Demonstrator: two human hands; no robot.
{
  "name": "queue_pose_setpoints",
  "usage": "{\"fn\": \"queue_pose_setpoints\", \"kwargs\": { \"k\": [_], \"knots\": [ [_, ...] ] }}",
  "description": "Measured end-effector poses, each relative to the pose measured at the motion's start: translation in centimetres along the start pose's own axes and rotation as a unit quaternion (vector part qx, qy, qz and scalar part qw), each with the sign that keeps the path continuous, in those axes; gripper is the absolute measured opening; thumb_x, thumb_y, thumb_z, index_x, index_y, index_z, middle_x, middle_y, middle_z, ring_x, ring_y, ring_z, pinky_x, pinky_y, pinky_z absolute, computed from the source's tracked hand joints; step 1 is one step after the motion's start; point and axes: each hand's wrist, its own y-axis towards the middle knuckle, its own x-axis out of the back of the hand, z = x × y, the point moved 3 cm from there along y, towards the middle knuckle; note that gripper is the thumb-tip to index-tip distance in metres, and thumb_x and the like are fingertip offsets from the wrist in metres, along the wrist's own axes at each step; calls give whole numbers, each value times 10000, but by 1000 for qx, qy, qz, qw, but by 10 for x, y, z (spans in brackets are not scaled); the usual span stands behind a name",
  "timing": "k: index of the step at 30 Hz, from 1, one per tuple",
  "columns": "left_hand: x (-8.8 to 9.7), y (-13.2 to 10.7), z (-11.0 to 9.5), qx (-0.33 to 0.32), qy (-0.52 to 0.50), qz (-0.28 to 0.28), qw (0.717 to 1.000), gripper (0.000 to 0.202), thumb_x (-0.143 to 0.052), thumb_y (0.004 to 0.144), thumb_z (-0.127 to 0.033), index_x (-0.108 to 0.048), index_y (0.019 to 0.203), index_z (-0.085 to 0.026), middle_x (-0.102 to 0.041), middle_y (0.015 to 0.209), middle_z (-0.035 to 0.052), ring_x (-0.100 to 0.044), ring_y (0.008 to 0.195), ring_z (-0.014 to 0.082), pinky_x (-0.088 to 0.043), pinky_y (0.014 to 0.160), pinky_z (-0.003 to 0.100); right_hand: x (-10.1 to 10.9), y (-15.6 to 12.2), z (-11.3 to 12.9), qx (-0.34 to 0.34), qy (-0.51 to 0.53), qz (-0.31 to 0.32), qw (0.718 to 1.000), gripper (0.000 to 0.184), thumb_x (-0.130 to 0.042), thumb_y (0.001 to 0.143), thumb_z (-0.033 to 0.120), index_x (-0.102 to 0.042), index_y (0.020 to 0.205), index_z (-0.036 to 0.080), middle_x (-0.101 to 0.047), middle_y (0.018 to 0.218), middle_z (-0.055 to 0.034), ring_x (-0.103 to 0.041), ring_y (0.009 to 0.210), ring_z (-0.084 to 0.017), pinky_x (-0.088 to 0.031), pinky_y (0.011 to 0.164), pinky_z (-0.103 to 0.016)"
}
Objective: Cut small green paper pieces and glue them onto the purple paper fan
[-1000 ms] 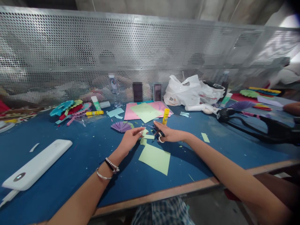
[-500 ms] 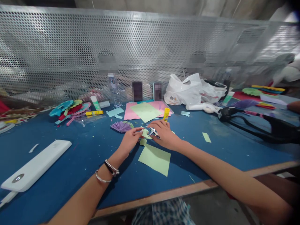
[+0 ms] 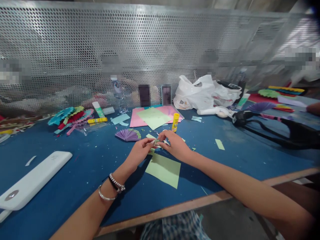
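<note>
Paper scrap (image 3: 156, 141), mostly hidden, pinched between left hand (image 3: 140, 150) and right hand (image 3: 177, 144), green sheet (image 3: 165, 169) nearer on counter (image 3: 90, 173), purple fan (image 3: 128, 134) and yellow glue stick (image 3: 175, 122) beyond, white power bank (image 3: 36, 180) cut off at left.

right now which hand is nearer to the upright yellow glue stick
Right. The right hand is just in front of the glue stick, on the wearer's side; the left hand is farther off, to its left and also nearer the wearer.

Small green paper scrap (image 3: 157, 141), pinched between fingers (image 3: 148, 141)
</note>
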Motion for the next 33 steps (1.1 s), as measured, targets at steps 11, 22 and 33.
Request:
{"fn": "queue_pose_setpoints", "kwargs": {
  "k": [11,22,33],
  "knots": [
    [-3,-1,-2,-56,19,47,997,407,-577,728,-441,-592,1020,-159,-676,946,80,-606,935,206,-438,779,282,-11,5,-16,-113,239,7,964,188,-571,755,316,-441,779,183,-475,677,42,-449,608,-86,-344,558,-212],
    [5,2,1,-61,0,4,998,435,-590,734,-385,-504,1090,-150,-683,936,104,-632,878,207,-461,782,317,-11,6,-13,-116,258,48,958,217,-561,763,382,-539,803,170,-527,690,14,-454,592,-87,-367,549,-215],
    [2,-2,-2,-59,17,1,998,411,-595,725,-380,-519,1065,-163,-691,908,95,-642,856,212,-463,777,316,-12,4,-18,-140,245,31,959,241,-568,745,392,-585,726,151,-553,661,-1,-438,554,-83,-355,500,-206]
  ]
}}
